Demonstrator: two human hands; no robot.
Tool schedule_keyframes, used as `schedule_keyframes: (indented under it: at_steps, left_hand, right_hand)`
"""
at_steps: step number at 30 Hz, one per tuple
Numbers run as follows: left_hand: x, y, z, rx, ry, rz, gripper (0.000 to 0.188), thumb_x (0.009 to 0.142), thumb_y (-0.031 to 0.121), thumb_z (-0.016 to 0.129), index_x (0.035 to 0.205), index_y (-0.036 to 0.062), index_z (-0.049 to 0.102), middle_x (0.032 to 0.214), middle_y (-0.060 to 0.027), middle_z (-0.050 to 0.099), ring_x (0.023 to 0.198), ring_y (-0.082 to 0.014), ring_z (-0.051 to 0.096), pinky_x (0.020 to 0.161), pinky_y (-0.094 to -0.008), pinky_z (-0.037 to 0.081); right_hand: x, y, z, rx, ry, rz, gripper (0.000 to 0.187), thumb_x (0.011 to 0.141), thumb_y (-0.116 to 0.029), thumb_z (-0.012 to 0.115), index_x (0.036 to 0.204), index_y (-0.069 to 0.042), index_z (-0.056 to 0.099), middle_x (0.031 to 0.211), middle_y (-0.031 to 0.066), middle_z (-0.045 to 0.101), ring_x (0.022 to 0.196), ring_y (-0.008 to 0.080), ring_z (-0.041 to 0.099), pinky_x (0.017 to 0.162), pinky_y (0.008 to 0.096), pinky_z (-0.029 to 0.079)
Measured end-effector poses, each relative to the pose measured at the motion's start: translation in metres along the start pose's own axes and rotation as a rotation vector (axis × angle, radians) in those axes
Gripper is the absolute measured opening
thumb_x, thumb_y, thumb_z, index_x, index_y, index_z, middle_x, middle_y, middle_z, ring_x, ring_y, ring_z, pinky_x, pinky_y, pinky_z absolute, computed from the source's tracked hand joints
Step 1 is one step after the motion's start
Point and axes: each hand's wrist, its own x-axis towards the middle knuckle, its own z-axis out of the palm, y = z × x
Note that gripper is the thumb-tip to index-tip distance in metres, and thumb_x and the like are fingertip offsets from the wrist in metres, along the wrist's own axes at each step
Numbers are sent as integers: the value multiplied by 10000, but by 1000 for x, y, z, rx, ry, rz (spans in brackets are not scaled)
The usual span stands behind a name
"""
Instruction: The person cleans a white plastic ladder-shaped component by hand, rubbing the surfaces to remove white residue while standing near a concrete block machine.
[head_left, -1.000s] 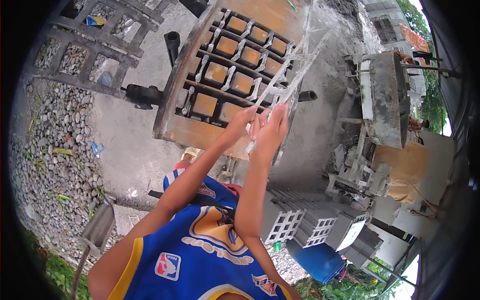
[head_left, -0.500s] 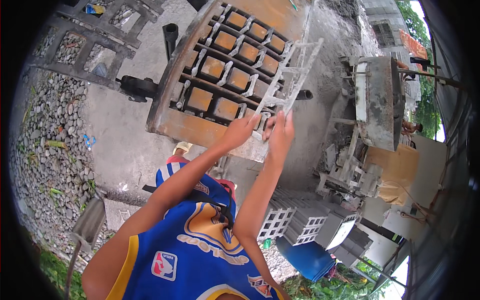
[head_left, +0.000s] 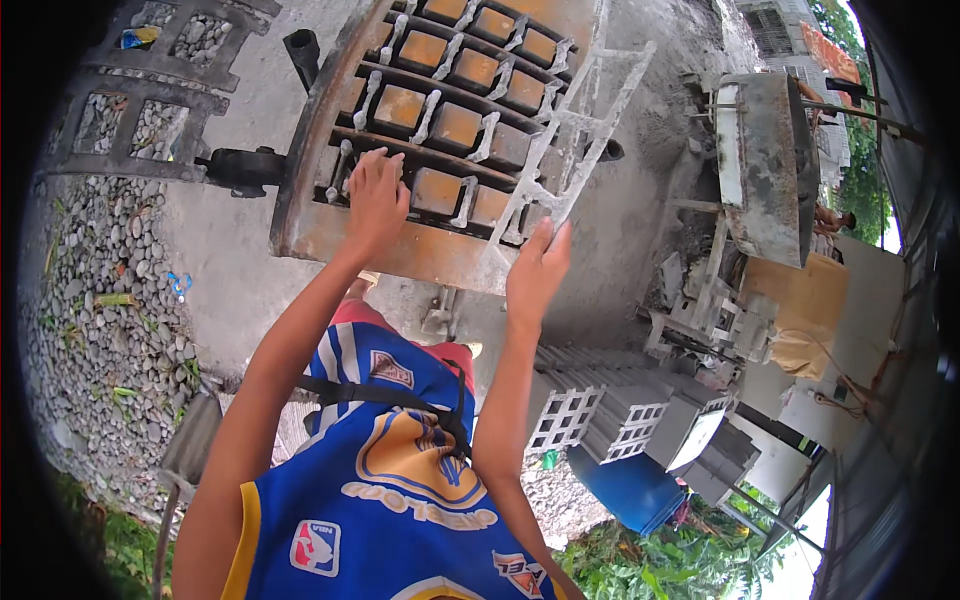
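Note:
A rusty metal block mould (head_left: 420, 253) with rows of square orange-brown blocks lies before me, narrow grey-smeared pieces standing between the blocks. My left hand (head_left: 377, 205) rests over the near left corner of the rows, fingers stretched and slightly apart, hiding part of a block. Near the mould's right corner, my right hand (head_left: 540, 268) grips the near end of a pale, cement-crusted ladder-shaped frame (head_left: 535, 188). That frame slants up and away over the right side of the mould.
At the left lie a grey metal grid (head_left: 125, 130) and a bed of pebbles (head_left: 110, 330). Stacked hollow concrete blocks (head_left: 565, 410) and a blue drum (head_left: 625, 490) stand at lower right. A large metal trough (head_left: 765, 170) is farther right. A dark pipe (head_left: 302, 55) projects beside the mould.
My left hand has let go of the ladder-shaped frame and moved left to the mould's near left corner. My right hand keeps hold of the frame, slightly lower and left.

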Motion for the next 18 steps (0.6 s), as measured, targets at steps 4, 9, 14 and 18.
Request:
schedule_keyframes:
  at_steps: [4, 9, 14, 18]
  left_hand:
    - [-7, -3, 16, 61, -8, 58, 409, 759, 108, 519, 1156, 54, 436, 1192, -133, 398, 1166, -297, 335, 968, -413, 268]
    - [-9, -6, 17, 120, -27, 69, 386, 798, 129, 485, 1167, 35, 426, 1196, -127, 399, 1170, -283, 337, 978, -399, 262]
    - [-11, -11, 15, 145, -37, 61, 377, 804, 139, 475, 1163, 34, 427, 1191, -124, 407, 1162, -284, 343, 970, -401, 265]
    - [-3, -1, 20, 157, -28, 70, 385, 799, 149, 481, 1161, 32, 428, 1188, -121, 414, 1153, -284, 351, 957, -401, 272]
  right_hand:
    - [5, 27, 15, -181, -117, -15, 308, 909, -239, 394, 911, 53, 494, 749, 212, 551, 658, 356, 498, 640, 412, 386]
    - [3, 26, 11, -116, -163, 14, 324, 909, -232, 391, 1029, 49, 499, 825, 221, 570, 745, 323, 536, 712, 366, 409]
    - [1, -9, 5, 74, -1, -13, 302, 912, -208, 386, 1015, 55, 494, 841, 204, 570, 728, 296, 537, 696, 364, 410]
    - [11, 35, 21, 1, -50, -26, 299, 905, -211, 393, 995, 52, 503, 798, 217, 571, 706, 328, 539, 680, 379, 413]
